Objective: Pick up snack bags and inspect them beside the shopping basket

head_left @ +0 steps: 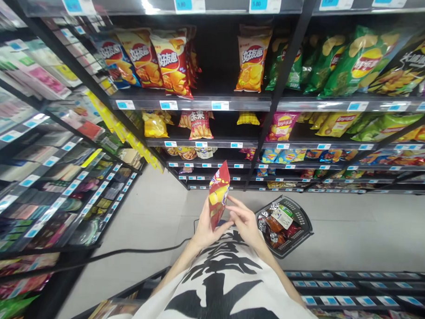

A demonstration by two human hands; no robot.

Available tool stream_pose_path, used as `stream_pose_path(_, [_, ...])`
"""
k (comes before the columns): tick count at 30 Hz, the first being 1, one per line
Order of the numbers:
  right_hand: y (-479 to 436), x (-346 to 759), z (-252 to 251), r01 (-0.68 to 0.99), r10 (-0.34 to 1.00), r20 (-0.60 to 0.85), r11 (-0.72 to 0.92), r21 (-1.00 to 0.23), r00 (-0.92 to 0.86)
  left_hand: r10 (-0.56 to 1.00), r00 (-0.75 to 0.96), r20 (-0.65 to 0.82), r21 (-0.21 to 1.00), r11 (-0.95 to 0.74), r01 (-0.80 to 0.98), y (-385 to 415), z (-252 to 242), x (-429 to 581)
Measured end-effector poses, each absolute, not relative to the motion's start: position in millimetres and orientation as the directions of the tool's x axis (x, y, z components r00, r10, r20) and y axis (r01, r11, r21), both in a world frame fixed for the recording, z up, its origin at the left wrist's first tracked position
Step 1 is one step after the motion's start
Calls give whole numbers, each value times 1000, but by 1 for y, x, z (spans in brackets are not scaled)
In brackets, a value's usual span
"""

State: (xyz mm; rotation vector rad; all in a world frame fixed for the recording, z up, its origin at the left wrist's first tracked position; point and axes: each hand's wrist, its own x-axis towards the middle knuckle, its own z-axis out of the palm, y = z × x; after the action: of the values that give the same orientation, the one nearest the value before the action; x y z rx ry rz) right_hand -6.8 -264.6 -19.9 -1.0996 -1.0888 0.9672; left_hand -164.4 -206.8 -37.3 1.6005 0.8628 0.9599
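A red snack bag [218, 197] with yellow pieces printed on it stands upright in front of my body. My left hand [203, 228] is closed around its lower left side, thumb near the bottom. My right hand [245, 222] is at the bag's right side with its fingers stretched out and apart; the fingertips are close to the bag, and whether they touch it I cannot tell. On the floor to the right of my right hand sits a dark shopping basket [307, 228], with several packaged goods [278, 222] inside.
Ahead, a dark shelf unit [193, 103] holds rows of chip bags [252, 61] above blue price tags. Another stocked shelf [51, 182] runs along the left. Low shelves [350, 287] stand behind at the right. A black cable-like strip [125, 252] crosses over the grey floor [144, 208].
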Motion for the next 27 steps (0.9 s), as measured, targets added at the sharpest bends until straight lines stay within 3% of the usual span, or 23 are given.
stream_pose_path(3, [-260, -5, -19, -168, 900, 103, 189, -967, 423, 942, 334, -35, 997, 57, -57, -209, -35, -164])
stream_pose_path(6, [-253, 1, -18, -230, 752, 47, 260, -938, 657, 887, 421, -188, 918, 311, -245, -209, -29, -162])
stream_pose_path(8, [-251, 5, -18, -290, 724, 7, 285, -914, 690, 802, 540, -255, 866, 438, -242, -210, -27, -162])
stream_pose_path(10, [-252, 9, -17, -429, 782, -98, 228, -874, 616, 705, 638, -309, 847, 509, -153, -212, -28, -164])
stream_pose_path(13, [-255, 14, -19, -625, 813, -301, 97, -774, 498, 587, 713, -384, 855, 518, 34, -212, -35, -170])
stream_pose_path(16, [-257, 19, -23, -693, 791, -385, 67, -718, 475, 606, 672, -425, 874, 467, 132, -212, -42, -174])
stream_pose_path(21, [-259, 27, -21, -712, 779, -423, 43, -700, 463, 635, 615, -467, 874, 438, 211, -216, -40, -172])
stream_pose_path(27, [-261, 34, -18, -628, 736, -345, 138, -766, 582, 613, 622, -486, 873, 369, 319, -216, -37, -169])
